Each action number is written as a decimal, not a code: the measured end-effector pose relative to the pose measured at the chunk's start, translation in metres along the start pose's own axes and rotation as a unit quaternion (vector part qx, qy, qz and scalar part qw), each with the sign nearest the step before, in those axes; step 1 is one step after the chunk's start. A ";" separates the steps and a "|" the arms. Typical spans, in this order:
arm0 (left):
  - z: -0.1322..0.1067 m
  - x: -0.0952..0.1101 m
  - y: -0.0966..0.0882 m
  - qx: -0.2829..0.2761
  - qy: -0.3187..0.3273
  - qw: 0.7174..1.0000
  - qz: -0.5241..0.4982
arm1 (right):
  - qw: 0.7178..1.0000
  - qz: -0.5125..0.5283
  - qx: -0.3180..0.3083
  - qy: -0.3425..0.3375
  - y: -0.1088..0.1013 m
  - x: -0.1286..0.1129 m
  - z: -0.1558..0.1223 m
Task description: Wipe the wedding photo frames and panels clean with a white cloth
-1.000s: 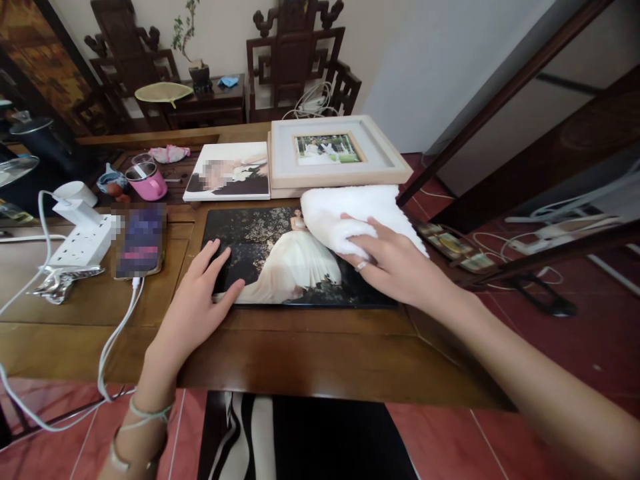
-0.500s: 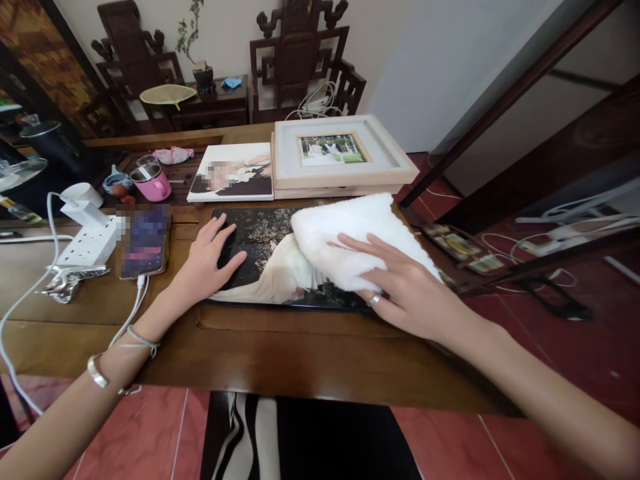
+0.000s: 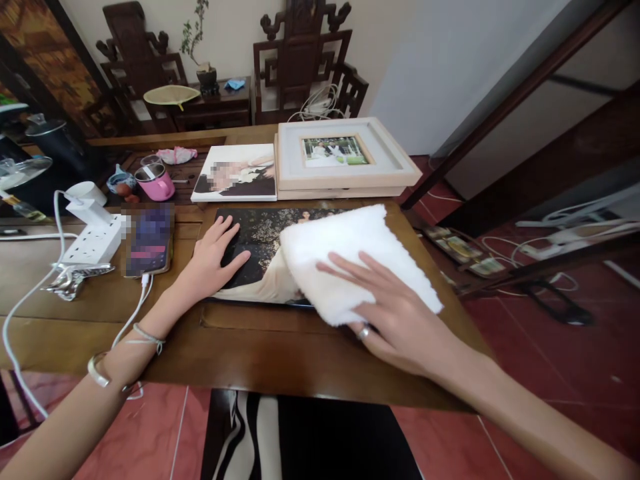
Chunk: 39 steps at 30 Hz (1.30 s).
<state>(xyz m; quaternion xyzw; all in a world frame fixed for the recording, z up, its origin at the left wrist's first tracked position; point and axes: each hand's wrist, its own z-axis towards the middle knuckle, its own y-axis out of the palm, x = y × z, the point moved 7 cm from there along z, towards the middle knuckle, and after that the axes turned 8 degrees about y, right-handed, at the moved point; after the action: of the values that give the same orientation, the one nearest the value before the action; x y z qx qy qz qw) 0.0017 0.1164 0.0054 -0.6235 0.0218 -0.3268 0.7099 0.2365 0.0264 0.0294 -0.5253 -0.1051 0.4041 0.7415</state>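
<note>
A dark glossy photo panel (image 3: pixel 260 243) of a figure in a white gown lies flat on the wooden table (image 3: pixel 280 347). My left hand (image 3: pixel 213 260) rests flat on the panel's left part, fingers spread. My right hand (image 3: pixel 390 310) presses flat on a white towel (image 3: pixel 345 257) that covers the panel's right half and reaches its near edge. A ring shows on a finger of my right hand. Bracelets circle my left wrist.
Behind the panel lie a white photo canvas (image 3: pixel 235 173) and a stacked light wooden picture frame (image 3: pixel 345 157). At the left are a phone (image 3: pixel 147 239) on a cable, a white power strip (image 3: pixel 93 243) and a pink mug (image 3: pixel 155 181). Dark carved chairs (image 3: pixel 305 60) stand behind.
My right hand has drawn the towel across the panel toward me and to the left. My left hand slid farther up the panel's left side and stays flat.
</note>
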 end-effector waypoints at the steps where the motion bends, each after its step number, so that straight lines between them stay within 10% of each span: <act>1: 0.000 0.000 0.000 0.000 0.001 1.000 0.001 | 1.000 0.002 -0.011 -0.012 -0.001 -0.008 -0.003; 15: -0.003 0.001 0.002 -0.001 0.004 1.000 0.019 | 0.986 -0.075 0.026 0.148 0.007 0.091 0.041; 27: -0.002 0.000 0.003 0.013 0.001 1.000 0.023 | 1.000 -0.020 0.006 0.007 -0.011 -0.020 -0.036; 39: -0.003 0.001 0.000 0.002 -0.004 1.000 0.025 | 0.983 -0.094 0.046 0.148 0.001 0.078 0.021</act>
<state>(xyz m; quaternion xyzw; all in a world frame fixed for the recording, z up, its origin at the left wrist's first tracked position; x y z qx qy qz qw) 0.0013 0.1137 0.0050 -0.6229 0.0333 -0.3065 0.7190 0.2748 0.0966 0.0163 -0.5324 -0.0240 0.2545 0.8069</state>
